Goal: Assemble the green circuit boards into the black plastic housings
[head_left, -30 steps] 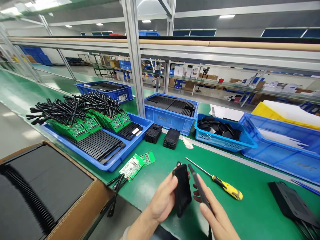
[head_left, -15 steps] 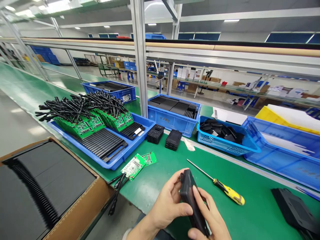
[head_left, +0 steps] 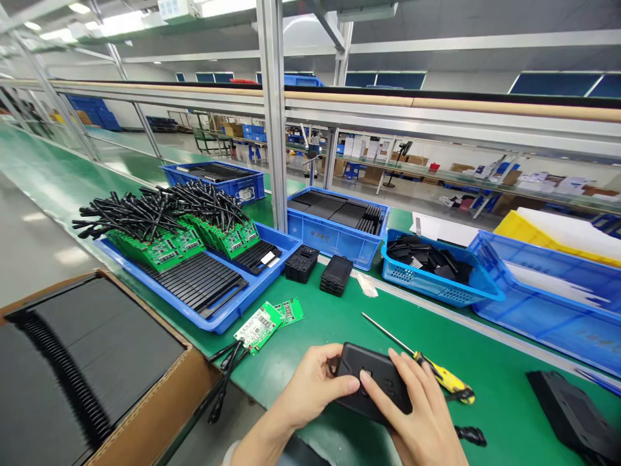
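Observation:
A black plastic device case (head_left: 373,364) is held between my two hands above the green bench, its broad face turned up. My left hand (head_left: 310,385) grips its left end, thumb on the face. My right hand (head_left: 422,414) lies over the right side, one fingertip touching near a small opening in the face. Black cable ends with a connector (head_left: 471,435) stick out past my right hand. Just behind that hand lies a yellow-and-black screwdriver (head_left: 449,382). Left of my hands rest two green circuit boards (head_left: 257,329), the nearer one with black cables attached.
A blue tray (head_left: 218,322) holds cabled boards and black panels. Behind are stacked black case parts (head_left: 336,275), a blue crate (head_left: 334,239) and a basket of black pieces (head_left: 436,285). A cardboard box (head_left: 160,401) stands left; another black case (head_left: 572,414) lies right.
The case has turned from standing on edge to showing its broad face. My right fingers have moved onto that face, and the cable connector has come into sight at the right.

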Motion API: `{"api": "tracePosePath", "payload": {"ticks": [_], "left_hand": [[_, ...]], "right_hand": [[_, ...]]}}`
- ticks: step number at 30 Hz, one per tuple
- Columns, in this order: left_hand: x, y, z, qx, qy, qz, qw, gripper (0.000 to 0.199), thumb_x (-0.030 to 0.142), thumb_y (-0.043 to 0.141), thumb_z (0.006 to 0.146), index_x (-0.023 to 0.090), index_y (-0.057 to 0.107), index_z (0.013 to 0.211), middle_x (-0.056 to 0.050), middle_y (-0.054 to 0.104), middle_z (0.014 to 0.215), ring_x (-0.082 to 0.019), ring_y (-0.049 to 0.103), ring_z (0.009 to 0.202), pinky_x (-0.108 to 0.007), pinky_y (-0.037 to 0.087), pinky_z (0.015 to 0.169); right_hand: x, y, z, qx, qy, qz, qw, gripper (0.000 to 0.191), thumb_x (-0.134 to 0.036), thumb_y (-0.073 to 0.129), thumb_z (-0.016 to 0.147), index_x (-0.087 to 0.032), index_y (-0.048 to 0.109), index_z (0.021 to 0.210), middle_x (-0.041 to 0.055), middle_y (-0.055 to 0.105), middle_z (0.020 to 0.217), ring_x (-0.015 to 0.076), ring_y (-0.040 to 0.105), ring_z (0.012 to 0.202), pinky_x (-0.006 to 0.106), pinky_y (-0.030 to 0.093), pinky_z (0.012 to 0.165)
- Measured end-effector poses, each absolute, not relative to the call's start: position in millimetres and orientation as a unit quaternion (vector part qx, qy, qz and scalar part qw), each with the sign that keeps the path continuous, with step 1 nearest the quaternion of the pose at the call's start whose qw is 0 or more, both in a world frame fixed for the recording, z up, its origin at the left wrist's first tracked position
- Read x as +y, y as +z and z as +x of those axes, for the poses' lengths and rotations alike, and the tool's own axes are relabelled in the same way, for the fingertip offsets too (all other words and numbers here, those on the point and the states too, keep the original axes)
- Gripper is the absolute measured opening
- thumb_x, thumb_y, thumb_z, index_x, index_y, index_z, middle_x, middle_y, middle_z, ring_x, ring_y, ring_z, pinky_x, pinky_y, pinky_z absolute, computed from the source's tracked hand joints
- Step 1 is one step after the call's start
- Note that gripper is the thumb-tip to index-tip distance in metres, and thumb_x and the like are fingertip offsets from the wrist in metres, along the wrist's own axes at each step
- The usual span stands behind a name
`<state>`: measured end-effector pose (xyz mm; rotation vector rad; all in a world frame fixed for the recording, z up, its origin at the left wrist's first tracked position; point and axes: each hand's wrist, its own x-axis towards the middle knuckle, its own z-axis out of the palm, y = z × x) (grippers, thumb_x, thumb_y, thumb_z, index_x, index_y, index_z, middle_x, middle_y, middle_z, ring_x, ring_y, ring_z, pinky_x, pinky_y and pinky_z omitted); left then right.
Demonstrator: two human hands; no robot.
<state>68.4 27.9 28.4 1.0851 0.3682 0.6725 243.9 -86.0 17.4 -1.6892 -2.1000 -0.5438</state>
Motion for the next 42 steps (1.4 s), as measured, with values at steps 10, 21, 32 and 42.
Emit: {"api": "tracePosePath", "payload": {"ticks": [10, 21, 32, 42], "left_hand": [[21.2, 4.1, 82.7, 0.214, 0.426, 0.38, 0.793, 0.042, 0.036, 0.083, 0.071, 0.013, 0.066, 0.102, -0.006, 0.069, 0.088, -0.016, 0.062, 0.082, -0.026, 0.047, 0.079], [28.1, 15.4, 64.6, 0.149, 0.217, 0.786, 0.559, 0.032, 0.047, 0.07, 0.078, 0.017, 0.064, 0.09, 0.0, 0.059, 0.078, -0.015, 0.049, 0.07, -0.023, 0.038, 0.068], [12.9, -3.8, 77.1, 0.149, 0.29, 0.795, 0.511, 0.046, 0.062, 0.054, 0.087, 0.017, 0.065, 0.083, -0.003, 0.062, 0.074, -0.016, 0.054, 0.069, -0.024, 0.038, 0.068], [11.2, -12.9, 85.5, 0.164, 0.311, 0.757, 0.551, 0.05, 0.065, 0.056, 0.084, 0.016, 0.059, 0.075, 0.0, 0.054, 0.067, -0.014, 0.047, 0.064, -0.023, 0.034, 0.063]], "right_hand": [[-94.0, -7.7, 259.6, -0.655, -0.111, -0.655, 0.359, 0.029, -0.039, 0.048, 0.097, -0.018, 0.058, 0.115, 0.0077, 0.07, 0.092, 0.0201, 0.07, 0.074, 0.026, 0.057, 0.06], [-92.4, 18.3, 243.2, -0.682, -0.038, -0.565, 0.462, 0.022, -0.038, 0.062, 0.091, -0.021, 0.067, 0.105, 0.0054, 0.074, 0.095, 0.0194, 0.072, 0.082, 0.02, 0.058, 0.073], [-102.5, 17.4, 244.8, -0.604, 0.111, -0.548, 0.568, 0.015, -0.025, 0.076, 0.079, -0.023, 0.071, 0.093, 0.003, 0.068, 0.074, 0.019, 0.066, 0.064, 0.026, 0.055, 0.06], [-99.1, 9.5, 244.2, -0.497, 0.153, -0.552, 0.652, 0.026, -0.04, 0.083, 0.07, -0.022, 0.077, 0.087, 0.0068, 0.071, 0.074, 0.0209, 0.069, 0.067, 0.026, 0.058, 0.06]]}}
